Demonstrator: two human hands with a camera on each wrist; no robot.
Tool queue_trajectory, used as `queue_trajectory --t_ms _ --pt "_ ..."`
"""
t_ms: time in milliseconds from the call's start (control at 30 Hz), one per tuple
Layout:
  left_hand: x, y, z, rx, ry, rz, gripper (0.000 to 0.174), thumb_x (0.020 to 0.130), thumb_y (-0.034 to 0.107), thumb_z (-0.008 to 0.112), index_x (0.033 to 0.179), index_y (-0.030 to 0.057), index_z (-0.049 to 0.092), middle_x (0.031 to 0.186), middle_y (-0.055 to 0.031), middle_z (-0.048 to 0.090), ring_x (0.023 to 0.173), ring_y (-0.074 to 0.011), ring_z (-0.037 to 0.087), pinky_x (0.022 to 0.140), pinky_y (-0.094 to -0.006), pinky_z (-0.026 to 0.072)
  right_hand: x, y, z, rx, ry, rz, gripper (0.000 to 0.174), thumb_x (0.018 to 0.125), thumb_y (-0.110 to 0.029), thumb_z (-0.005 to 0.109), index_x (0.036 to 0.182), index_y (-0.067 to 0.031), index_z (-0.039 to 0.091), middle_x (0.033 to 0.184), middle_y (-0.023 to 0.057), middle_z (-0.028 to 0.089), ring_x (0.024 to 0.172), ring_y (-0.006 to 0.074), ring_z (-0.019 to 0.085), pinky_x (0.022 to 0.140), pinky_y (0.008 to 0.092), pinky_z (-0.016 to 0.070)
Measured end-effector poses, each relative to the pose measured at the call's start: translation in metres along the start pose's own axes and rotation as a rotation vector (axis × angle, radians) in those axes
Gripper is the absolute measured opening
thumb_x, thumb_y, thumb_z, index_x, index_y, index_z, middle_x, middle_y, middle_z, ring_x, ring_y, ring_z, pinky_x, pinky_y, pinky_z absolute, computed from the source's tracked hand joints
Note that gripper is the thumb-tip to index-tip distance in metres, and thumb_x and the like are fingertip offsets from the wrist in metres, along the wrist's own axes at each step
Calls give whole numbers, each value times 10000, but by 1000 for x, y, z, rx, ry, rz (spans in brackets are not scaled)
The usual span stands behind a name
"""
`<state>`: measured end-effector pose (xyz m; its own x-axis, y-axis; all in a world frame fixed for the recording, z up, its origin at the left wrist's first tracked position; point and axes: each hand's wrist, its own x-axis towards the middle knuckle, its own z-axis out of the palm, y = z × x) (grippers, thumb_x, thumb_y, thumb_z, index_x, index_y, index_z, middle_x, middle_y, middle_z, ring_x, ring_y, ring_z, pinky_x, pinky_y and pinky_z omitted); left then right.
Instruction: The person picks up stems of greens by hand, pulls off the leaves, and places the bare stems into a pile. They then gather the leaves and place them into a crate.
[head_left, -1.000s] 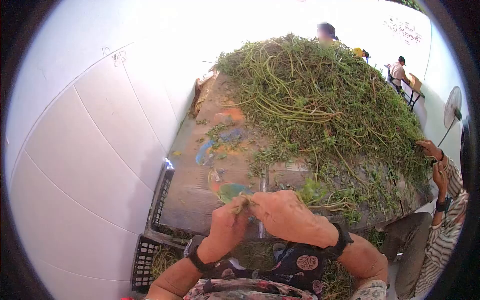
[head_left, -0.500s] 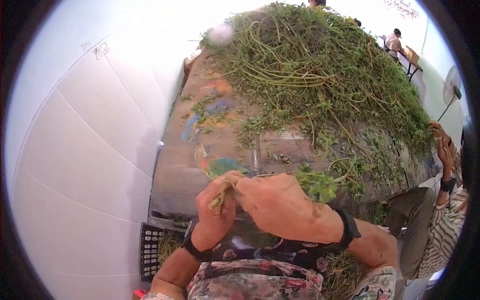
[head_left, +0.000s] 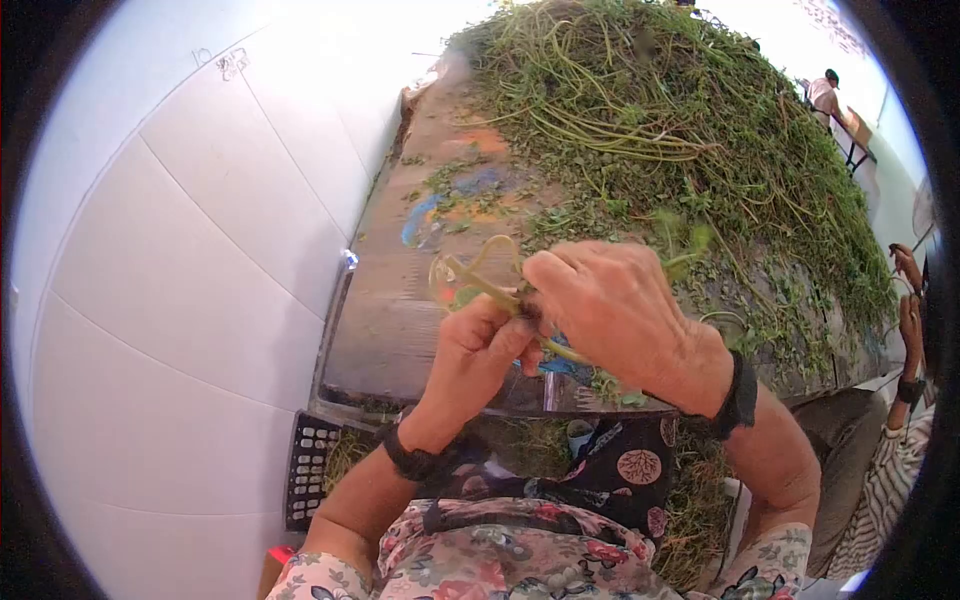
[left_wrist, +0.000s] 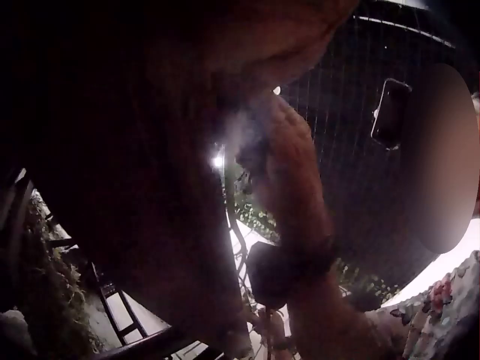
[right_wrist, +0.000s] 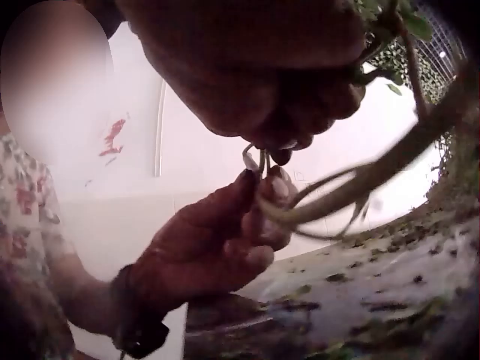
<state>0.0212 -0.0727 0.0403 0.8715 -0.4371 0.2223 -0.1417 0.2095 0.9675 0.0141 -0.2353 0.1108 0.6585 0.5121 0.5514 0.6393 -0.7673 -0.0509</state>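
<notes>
Over the near edge of the table, my two hands meet at a green plant stem. My left hand pinches it between thumb and fingers, and its looped end sticks out above that hand. Fingers curled, my right hand grips the same plant just to the right. Leaves show beyond the right hand. In the right wrist view a thick stem slants up to the right from the left hand's fingertips. The left wrist view is dark, the left hand's grip hidden.
A large heap of leafy green stems covers the far and right table, with loose leaves around it. A black plastic basket with cut greens stands below at left. Another person's hands are at the right edge; a white wall runs along the left.
Both hands have moved up and away from the body, and the right hand has turned. The stem's end now loops up above the left hand. The head view has shifted slightly.
</notes>
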Motion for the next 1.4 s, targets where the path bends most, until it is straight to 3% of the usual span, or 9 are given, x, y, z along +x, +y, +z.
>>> queue_trajectory --t_ms 267,400,467,567,600,700,1000,1267,1400 --pt "7 1 -1 158 -4 -178 137 892 94 477 881 -24 546 761 -43 587 610 -87 546 535 -235 479 15 18 7 -120 16 -80 104 723 -128 578 717 -67 494 613 99 521 613 278 583 520 375 449" --pt "4 -4 -1 67 40 -232 130 888 141 524 918 19 555 820 -50 602 645 -94 575 560 -225 493 49 66 -62 -575 387 142 113 780 -155 559 756 -45 561 643 88 582 627 220 614 543 329 479" --pt "5 -10 -5 -155 115 -86 127 888 148 527 935 31 546 839 -60 603 670 -106 588 572 -236 510 52 83 -97 -361 587 128 243 853 -268 529 834 -28 555 641 83 537 582 172 524 555 310 415" --pt "3 -10 -7 -333 235 1 129 892 160 522 953 47 535 865 -69 602 698 -116 601 591 -247 531 34 39 -116 -135 331 378 263 807 -281 580 817 -21 540 618 32 458 559 104 409 542 266 349" --pt "4 -9 -8 -366 270 12 130 894 164 519 958 51 531 873 -72 601 705 -118 604 598 -250 537 25 38 -106 -58 395 351 257 776 -271 604 804 -24 536 619 -12 392 574 78 344 527 250 307" --pt "6 -10 -15 -453 359 78 130 900 167 507 958 53 533 883 -73 603 715 -112 608 614 -243 548 5 19 -106 45 139 486 251 799 -239 574 831 11 581 599 44 487 558 117 427 542 288 371" --pt "7 -6 -27 -496 512 123 138 900 172 507 962 52 536 919 -64 598 739 -107 609 636 -216 547 -36 42 -108 -13 274 730 174 815 -152 545 856 15 576 597 8 467 565 79 404 522 249 347" --pt "5 -7 -31 -676 513 58 167 900 194 508 957 39 531 935 -65 598 768 -117 602 671 -209 539 -29 8 -77 211 84 623 160 804 -127 569 895 -5 619 577 18 495 530 65 410 478 234 358" --pt "2 -5 -34 -711 496 24 191 904 190 500 968 14 536 927 -76 602 773 -120 603 685 -209 539 -26 0 -43 310 -80 484 157 773 -70 547 901 -8 613 659 113 569 574 205 539 549 312 433"
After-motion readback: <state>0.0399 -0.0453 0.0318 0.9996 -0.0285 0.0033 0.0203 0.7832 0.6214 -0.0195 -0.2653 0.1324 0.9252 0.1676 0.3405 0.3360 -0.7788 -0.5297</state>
